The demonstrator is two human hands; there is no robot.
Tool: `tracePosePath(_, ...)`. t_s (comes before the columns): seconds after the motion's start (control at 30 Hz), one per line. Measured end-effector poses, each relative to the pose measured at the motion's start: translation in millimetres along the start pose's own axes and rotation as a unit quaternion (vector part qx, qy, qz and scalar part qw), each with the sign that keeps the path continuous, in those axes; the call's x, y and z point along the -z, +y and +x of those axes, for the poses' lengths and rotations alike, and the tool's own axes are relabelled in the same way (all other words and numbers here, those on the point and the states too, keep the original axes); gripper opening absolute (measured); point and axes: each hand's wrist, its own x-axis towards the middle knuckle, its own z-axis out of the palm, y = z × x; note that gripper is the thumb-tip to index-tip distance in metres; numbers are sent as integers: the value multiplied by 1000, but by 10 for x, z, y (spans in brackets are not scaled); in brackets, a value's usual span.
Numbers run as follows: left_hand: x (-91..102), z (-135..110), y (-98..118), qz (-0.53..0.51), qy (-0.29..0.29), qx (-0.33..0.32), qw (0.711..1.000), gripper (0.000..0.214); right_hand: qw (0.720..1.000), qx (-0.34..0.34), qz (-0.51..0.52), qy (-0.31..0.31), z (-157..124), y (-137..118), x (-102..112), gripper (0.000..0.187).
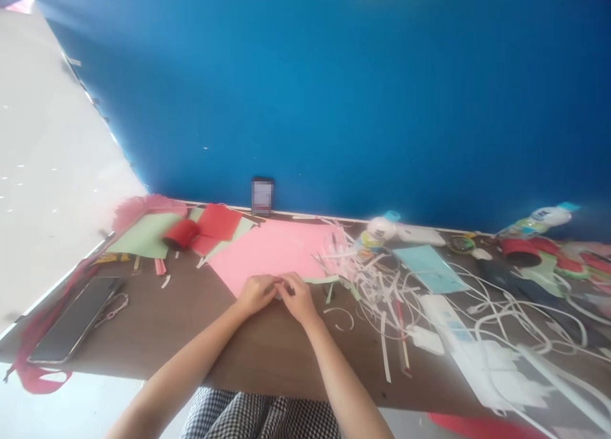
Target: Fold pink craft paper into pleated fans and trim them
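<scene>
My left hand [259, 294] and my right hand [294, 297] meet over the near edge of a large pink paper sheet [281, 248]. The fingers of both are bent and pinched together, tip to tip. A small pale bit shows between them, too blurred to name. Right of my hands lies a tangled heap of thin white paper strips [382, 286]. One curled strip [344, 319] rests on the wooden table [258, 356] close to my right wrist.
At left are a large phone [76, 321], scissors [114, 308], a red roll [180, 234] and green paper [143, 235]. A small phone [262, 197] leans on the blue wall. Toward the right are a glue bottle [377, 232], blue paper [429, 269], white cables [515, 305] and a power strip [446, 318].
</scene>
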Motion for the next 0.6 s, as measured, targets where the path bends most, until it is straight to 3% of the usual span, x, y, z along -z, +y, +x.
tracePosePath(0.1,-2,-16,10,-38,27,65,997,23,998,-22,18,58,5,51,-14,17)
tracePosePath(0.2,54,-4,15,-106,13,86,991,24,988,-88,40,121,20,101,-5,16)
tracePosePath(0.33,121,21,13,-157,30,131,978,26,973,-144,84,159,26,130,86,23)
tracePosePath(0.5,134,22,-32,-217,41,184,958,29,967,-143,68,200,25,130,175,25)
tracePosePath(0.6,132,26,-76,-234,62,194,951,36,973,-98,-43,204,54,121,299,24)
